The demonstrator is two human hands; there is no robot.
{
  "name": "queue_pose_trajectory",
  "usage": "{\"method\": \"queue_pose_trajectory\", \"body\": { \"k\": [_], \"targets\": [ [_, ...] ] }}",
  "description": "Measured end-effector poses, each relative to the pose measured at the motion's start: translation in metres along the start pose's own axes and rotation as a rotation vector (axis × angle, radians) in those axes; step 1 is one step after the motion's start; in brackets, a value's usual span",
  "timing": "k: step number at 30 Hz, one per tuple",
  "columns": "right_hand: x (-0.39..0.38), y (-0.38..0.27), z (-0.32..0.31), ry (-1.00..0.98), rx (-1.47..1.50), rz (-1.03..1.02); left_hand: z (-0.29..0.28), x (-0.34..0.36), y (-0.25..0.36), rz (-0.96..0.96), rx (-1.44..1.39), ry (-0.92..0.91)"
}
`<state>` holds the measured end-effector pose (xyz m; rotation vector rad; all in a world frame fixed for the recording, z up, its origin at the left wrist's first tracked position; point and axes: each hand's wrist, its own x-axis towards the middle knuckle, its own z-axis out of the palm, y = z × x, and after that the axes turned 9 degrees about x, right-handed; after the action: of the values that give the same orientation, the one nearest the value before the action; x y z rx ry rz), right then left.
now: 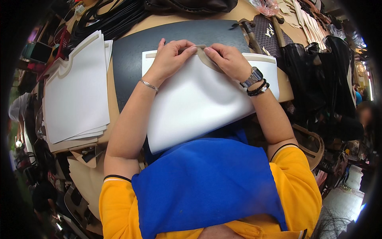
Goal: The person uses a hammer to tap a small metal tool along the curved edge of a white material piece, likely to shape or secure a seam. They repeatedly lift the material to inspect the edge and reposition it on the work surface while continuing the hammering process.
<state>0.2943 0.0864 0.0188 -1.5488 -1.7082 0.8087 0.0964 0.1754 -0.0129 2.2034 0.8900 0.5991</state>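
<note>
Near overhang: we'd let the white sheet [191,115] hang slack past the counter's [285,88] near edge, no tugging.
Beige band [203,58]: left hand [172,56] and right hand [231,62] both pinching it, nearly meeting; we'd press evenly, keep the curve uncreased.
Sheet vs grip: body spreads nearward from it.
Dark mat [179,32]: beyond, toward counter's far edge.

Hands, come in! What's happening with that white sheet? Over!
Left hand and right hand pinching beige strip at far edge of white sheet. Sheet partly over dark board. Nothing seen blocking hands.
</note>
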Motion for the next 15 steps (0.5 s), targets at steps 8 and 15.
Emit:
{"method": "queue_pose_trajectory", "body": {
  "k": [8,15],
  "targets": [
    [-0.003,0.007,-0.006,0.171,-0.016,0.049,-0.004,-0.001,0.002,-0.009,0.039,-0.075],
    [-0.063,0.03,-0.086,0.123,-0.512,0.058,-0.05,-0.008,0.019,-0.089,0.151,-0.341]
  ]
}}
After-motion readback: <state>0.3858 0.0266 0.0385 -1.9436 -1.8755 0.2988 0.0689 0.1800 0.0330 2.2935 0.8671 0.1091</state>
